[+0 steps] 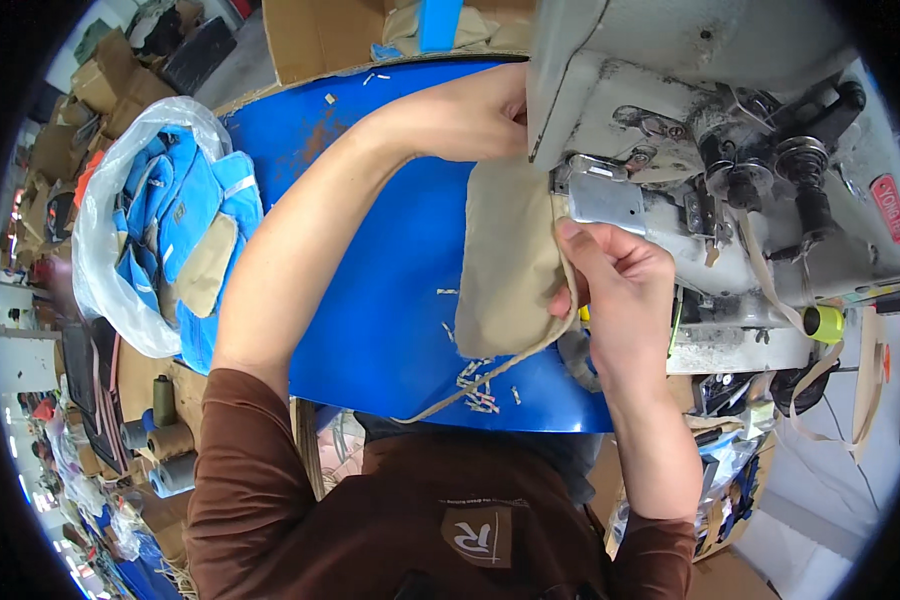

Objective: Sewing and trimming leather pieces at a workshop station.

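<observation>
A beige fabric piece (510, 260) lies flat on the blue table beside the sewing machine (610, 90). Its right edge runs up to the metal plate (605, 198) under the machine head. My right hand (625, 275) pinches this edge between thumb and fingers. From there a narrow beige strip (490, 373) trails down left across the table toward its front edge. My left hand (470, 115) reaches over the far end of the fabric; its fingers are hidden behind the machine head.
A clear plastic bag (95, 250) of blue and beige fabric pieces stands at the left. Small white scraps (478, 385) lie on the blue table (370, 300). An open cardboard box (320, 40) is behind it. Thread spools (170, 440) stand lower left. A beige tape (760, 265) hangs by the machine.
</observation>
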A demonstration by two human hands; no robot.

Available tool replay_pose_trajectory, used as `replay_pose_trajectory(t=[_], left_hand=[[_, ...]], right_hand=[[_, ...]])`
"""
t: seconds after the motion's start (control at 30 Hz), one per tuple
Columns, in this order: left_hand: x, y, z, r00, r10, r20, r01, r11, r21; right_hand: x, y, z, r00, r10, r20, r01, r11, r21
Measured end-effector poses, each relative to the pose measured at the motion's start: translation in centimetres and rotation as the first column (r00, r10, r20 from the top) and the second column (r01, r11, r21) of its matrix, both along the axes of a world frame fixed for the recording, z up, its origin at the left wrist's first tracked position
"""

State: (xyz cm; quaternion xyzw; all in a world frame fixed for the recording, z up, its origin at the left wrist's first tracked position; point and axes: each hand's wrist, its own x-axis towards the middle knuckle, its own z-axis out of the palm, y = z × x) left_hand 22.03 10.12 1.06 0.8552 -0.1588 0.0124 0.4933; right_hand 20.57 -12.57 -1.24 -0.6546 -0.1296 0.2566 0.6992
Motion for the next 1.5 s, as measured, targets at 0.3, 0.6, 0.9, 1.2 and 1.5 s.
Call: replay_pose_trajectory(t=[0.3,0.6,0.9,1.2,1.5], left_hand=[[-8.2,-5.9,-3.6,0.700,0.305,0.646,-0.557,0.799,0.227],[-10.5,-8.8,-3.7,0.678,0.167,0.716,-0.512,0.806,0.298],[-12.0,-10.0,-3.6,0.600,0.230,0.767,-0.575,0.790,0.213],[-11.5,-10.5,-2.3,0.610,0.028,0.792,-0.534,0.753,0.384],[-9.7,-9.1,-2.4,0.629,0.064,0.775,-0.552,0.739,0.386]], right_hand=[[-0.4,-1.8,-0.4,0.986,0.140,-0.089,-0.139,0.990,0.020],[-2.6,-3.7,-0.9,0.990,0.135,-0.036,-0.131,0.986,0.100],[-2.5,-3.4,-2.6,0.966,0.151,0.210,-0.175,0.979,0.102],[-1.5,-2.4,-4.0,0.912,0.048,0.407,-0.113,0.984,0.137],[-0.2,-1.0,-3.8,0.902,0.055,0.428,-0.100,0.991,0.084]])
